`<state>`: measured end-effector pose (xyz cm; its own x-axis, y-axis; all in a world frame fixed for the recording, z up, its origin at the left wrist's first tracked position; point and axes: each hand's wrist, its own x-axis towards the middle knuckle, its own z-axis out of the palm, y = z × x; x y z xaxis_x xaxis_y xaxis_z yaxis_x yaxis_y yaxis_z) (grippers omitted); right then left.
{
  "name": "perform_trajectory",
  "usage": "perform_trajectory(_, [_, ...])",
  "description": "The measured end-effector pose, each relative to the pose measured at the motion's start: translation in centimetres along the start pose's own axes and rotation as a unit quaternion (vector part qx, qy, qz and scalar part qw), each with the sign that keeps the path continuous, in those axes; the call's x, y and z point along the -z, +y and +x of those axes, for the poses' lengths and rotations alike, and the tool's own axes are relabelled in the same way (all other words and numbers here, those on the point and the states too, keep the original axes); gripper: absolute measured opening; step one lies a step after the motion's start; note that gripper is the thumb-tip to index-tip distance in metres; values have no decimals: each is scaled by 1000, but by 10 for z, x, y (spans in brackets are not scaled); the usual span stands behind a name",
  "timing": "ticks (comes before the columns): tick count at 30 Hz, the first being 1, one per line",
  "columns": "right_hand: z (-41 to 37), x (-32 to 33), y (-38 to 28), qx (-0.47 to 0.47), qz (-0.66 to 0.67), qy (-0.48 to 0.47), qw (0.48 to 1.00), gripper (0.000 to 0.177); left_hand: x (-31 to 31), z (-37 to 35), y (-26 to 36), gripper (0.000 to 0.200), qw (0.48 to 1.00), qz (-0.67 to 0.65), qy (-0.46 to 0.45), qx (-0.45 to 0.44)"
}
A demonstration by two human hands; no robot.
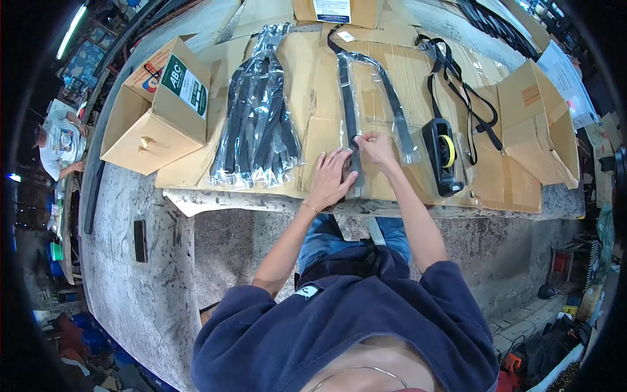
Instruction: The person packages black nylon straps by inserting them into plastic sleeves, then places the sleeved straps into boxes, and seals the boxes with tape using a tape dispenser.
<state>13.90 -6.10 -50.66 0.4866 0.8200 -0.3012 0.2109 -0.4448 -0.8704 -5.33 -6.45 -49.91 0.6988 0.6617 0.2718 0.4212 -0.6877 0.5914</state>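
Note:
A black strap in a clear plastic sleeve (349, 104) lies lengthwise on the flattened cardboard (320, 137). My left hand (332, 175) rests on the sleeve's lower part with its thumb and fingers apart. Just above it, my right hand (375, 147) pinches the sleeve's right edge between thumb and fingers. A second sleeved strap (390, 98) curves away to the right, joined to the first near the top. Left of my hands lies a fanned pile of bagged black straps (258, 124). The black tape dispenser with yellow tape (443, 157) sits to the right.
Open cardboard boxes stand at the left (157, 130) and right (532, 124), another box (359, 14) at the back. Loose black straps (457, 78) lie beyond the dispenser. A dark phone-like object (140, 241) is at lower left. Another person (62, 144) stands at far left.

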Motion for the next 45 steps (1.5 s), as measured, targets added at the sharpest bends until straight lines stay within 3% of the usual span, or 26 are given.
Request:
perform_trajectory(4, [-18, 15, 12, -44, 134, -77, 987, 28, 3, 3, -1, 51, 999, -33, 5, 0])
perform_trajectory(6, [-50, 31, 12, 103, 118, -28, 987, 21, 1, 4, -2, 50, 999, -34, 0, -8])
perform_trajectory(9, [-115, 57, 34, 118, 111, -87, 983, 21, -7, 5, -4, 48, 999, 6, 38, -8])
perform_trajectory(12, [-179, 88, 55, 58, 36, -104, 992, 22, -7, 5, -3, 47, 999, -13, 49, 6])
perform_trajectory(14, [-207, 122, 68, 27, 41, -225, 973, 27, -15, 5, -11, 46, 997, -43, 51, 29])
perform_trajectory(17, [-224, 201, 54, 48, 55, -91, 993, 25, -12, 5, -3, 45, 998, -30, 44, 43])
perform_trajectory(19, [-213, 261, 34, 29, 26, 58, 998, 20, -6, 9, 5, 45, 998, -24, 18, 54])
perform_trajectory(21, [-187, 298, 15, 88, -32, 230, 969, 17, 6, 16, 17, 45, 994, -36, -21, 102])
perform_trajectory(23, [-158, 316, 2, 147, -111, 250, 951, 18, 20, 37, 31, 45, 987, -26, -26, 156])
perform_trajectory(25, [-132, 303, -23, 191, -34, 164, 967, 20, 27, 58, 33, 41, 985, 89, 30, 142])
perform_trajectory(27, [-105, 267, -59, 259, 10, 58, 964, 23, 36, 93, 30, 35, 984, 75, 63, 146])
perform_trajectory(29, [-76, 227, -94, 195, 69, -106, 973, 20, 47, 134, 27, 31, 986, 48, 59, 146])
perform_trajectory(30, [-64, 213, -111, 207, 6, -143, 968, 23, 49, 156, 20, 30, 989, 44, 59, 128])
perform_trajectory(32, [-47, 183, -123, 196, -65, -146, 968, 26, 55, 199, 9, 29, 992, 55, 39, 110])
perform_trajectory(33, [-38, 170, -121, 197, -39, -166, 965, 26, 56, 222, 1, 28, 993, 67, 32, 92])
perform_trajectory(35, [-21, 154, -113, 185, 16, -199, 962, 25, 56, 264, -18, 28, 986, 70, -20, 149])
perform_trajectory(37, [-8, 158, -125, 130, 10, -180, 975, 23, 55, 302, -34, 30, 991, 50, 15, 126])
perform_trajectory(39, [20, 167, -145, 144, -9, -155, 977, 22, 43, 339, -58, 32, 996, 63, 49, 31])
perform_trajectory(40, [42, 170, -155, 167, -2, -147, 975, 22, 31, 351, -75, 32, 997, 58, 48, 36])
perform_trajectory(42, [99, 169, -180, 189, -39, -139, 971, 16, 16, 371, -106, 37, 980, 192, 27, -51])
perform_trajectory(43, [125, 170, -209, 208, -62, -113, 970, 17, 21, 376, -110, 37, 980, 189, 26, -53])
perform_trajectory(45, [189, 164, -253, 267, -89, -37, 959, 18, 29, 383, -109, 37, 943, 210, -219, 138])
